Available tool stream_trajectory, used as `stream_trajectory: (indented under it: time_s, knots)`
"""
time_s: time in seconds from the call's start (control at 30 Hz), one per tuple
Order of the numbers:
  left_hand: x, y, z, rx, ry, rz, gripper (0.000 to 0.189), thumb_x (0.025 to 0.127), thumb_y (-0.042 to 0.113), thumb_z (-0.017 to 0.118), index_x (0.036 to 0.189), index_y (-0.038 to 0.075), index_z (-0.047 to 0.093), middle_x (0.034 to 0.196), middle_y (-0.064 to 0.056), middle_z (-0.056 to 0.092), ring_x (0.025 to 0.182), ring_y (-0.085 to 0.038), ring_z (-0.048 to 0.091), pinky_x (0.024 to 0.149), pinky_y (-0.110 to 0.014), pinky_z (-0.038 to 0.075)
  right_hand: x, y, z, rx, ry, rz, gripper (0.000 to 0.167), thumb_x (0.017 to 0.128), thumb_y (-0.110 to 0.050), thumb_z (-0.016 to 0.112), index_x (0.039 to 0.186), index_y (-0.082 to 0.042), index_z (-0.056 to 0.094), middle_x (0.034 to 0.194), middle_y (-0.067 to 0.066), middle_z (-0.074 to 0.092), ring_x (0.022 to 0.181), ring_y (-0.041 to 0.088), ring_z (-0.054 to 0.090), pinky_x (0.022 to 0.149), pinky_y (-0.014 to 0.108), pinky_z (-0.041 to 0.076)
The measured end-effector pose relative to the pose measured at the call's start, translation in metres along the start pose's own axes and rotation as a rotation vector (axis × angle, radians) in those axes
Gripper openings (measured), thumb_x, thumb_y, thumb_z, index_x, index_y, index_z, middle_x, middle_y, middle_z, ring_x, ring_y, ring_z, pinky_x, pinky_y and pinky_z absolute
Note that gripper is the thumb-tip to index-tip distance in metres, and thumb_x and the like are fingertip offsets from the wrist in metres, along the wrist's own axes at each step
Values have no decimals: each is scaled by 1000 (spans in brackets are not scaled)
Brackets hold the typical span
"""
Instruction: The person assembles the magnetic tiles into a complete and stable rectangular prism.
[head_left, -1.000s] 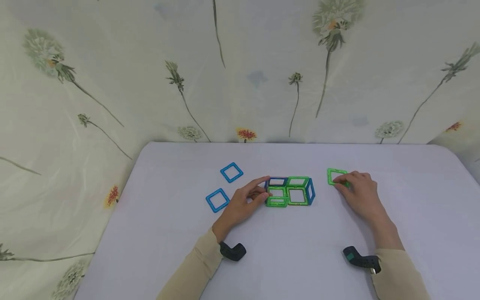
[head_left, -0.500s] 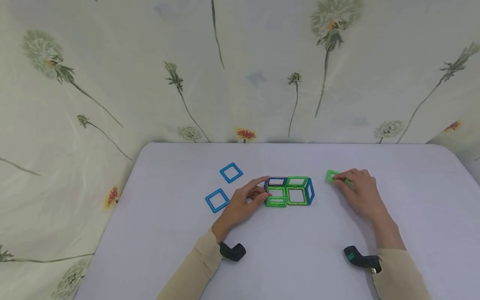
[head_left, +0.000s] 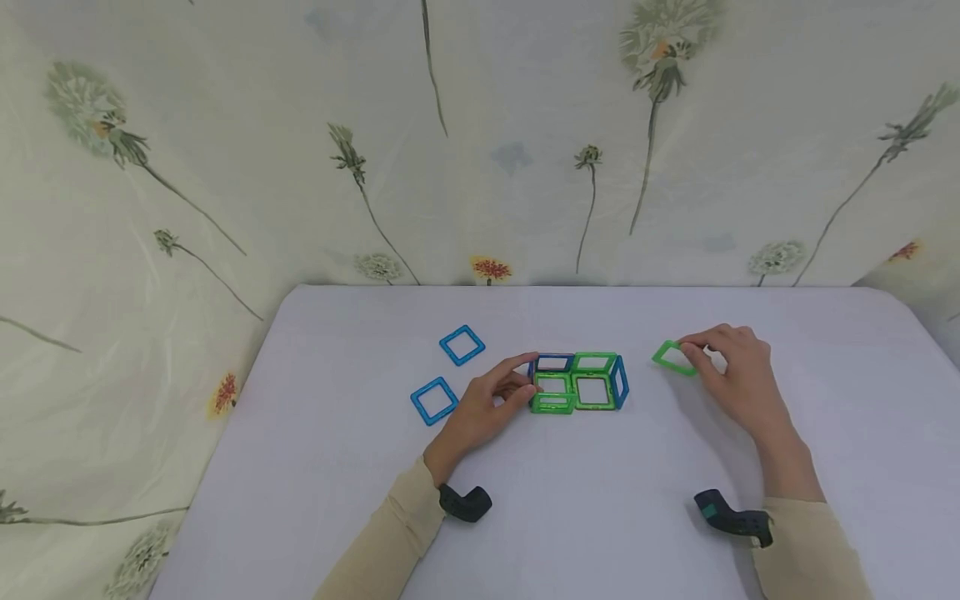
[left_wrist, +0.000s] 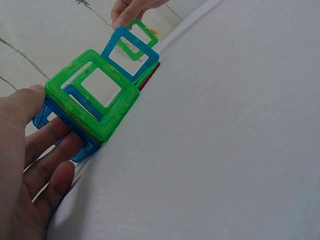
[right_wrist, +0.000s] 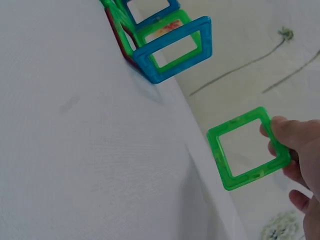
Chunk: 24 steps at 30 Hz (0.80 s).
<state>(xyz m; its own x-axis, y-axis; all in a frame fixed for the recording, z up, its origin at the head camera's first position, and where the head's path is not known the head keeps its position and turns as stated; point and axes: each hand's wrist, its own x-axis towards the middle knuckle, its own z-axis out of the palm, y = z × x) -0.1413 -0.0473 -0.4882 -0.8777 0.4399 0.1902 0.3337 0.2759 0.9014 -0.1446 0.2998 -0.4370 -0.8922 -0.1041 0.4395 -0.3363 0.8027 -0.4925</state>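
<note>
Flower-printed cloth (head_left: 517, 217) is hanging behind the white bench (head_left: 577, 508). Near its middle we are keeping a two-cell build (head_left: 575, 390) of blue and green square tiles. Our left hand (head_left: 482, 411) is gripping the left end, thumb and fingers bent around it. Our right hand (head_left: 737, 379) is pinching a green tile (right_wrist: 221, 159) by one edge between thumb and fingers; the tile is tilting, apparently clear of the bench, well apart from the build's right side. To the left, an upper blue tile (head_left: 451, 353) and a lower blue tile (head_left: 422, 409) are lying loose.

Step in hand, as we are judging it: bringing one more wall to the build. Its right cell is showing no near wall, so the next move is probably calling for turning the green tile upright and squaring it to that opening, left hand steadying.
</note>
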Motion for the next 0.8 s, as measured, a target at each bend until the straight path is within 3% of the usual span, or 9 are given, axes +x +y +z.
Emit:
stream_trajectory:
  time_s: [0.23, 0.5, 0.8]
  knots:
    - [-4, 30, -5, -11, 9, -24, 47, 95, 20, 56, 141, 19, 44, 105, -8, 70, 88, -13, 60, 82, -24, 49, 2, -4, -1, 15, 32, -19, 8, 84, -7, 68, 92, -5, 71, 83, 8, 65, 82, 18, 45, 77, 46, 25]
    - [-5, 31, -7, -16, -4, -10, 46, 96, 19, 55, 141, 18, 44, 105, -11, 69, 88, -15, 61, 81, -24, 49, 3, -9, -2, 44, 83, -39, 6, 84, -5, 67, 89, -3, 70, 78, 3, 61, 79, 0, 41, 81, 44, 25]
    - [-5, 29, -6, -11, -1, -13, 46, 96, 20, 55, 141, 20, 44, 105, -9, 69, 89, -14, 61, 82, -25, 49, 4, -15, -4, 77, 105, -52, 6, 83, -2, 67, 89, -2, 70, 80, 2, 61, 81, -7, 40, 84, 43, 26]
